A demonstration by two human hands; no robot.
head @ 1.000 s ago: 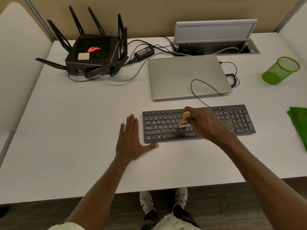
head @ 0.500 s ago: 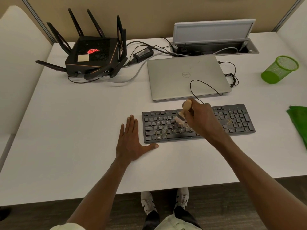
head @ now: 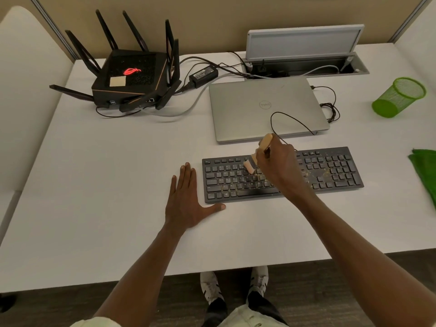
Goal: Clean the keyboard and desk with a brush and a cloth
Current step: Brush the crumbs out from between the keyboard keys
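Note:
A black keyboard (head: 330, 171) lies on the white desk (head: 106, 185), with yellowish crumbs scattered over its keys. My right hand (head: 280, 168) grips a small wooden-handled brush (head: 264, 143), its pale bristles touching the upper middle key rows. My left hand (head: 186, 204) lies flat on the desk at the keyboard's left end, fingers spread, thumb against the front left corner. A green cloth (head: 424, 171) lies at the right edge of the desk, partly out of view.
A closed silver laptop (head: 259, 109) sits behind the keyboard, a thin black cable looping over it. A black router (head: 132, 79) with antennas stands far left, a power adapter (head: 204, 74) beside it. A green mesh cup (head: 398, 97) lies tipped at right. An open cable hatch (head: 304, 64) sits at the back.
My right hand has moved the brush up and left across the keys, from the lower rows to the upper rows. The left hand has stayed put.

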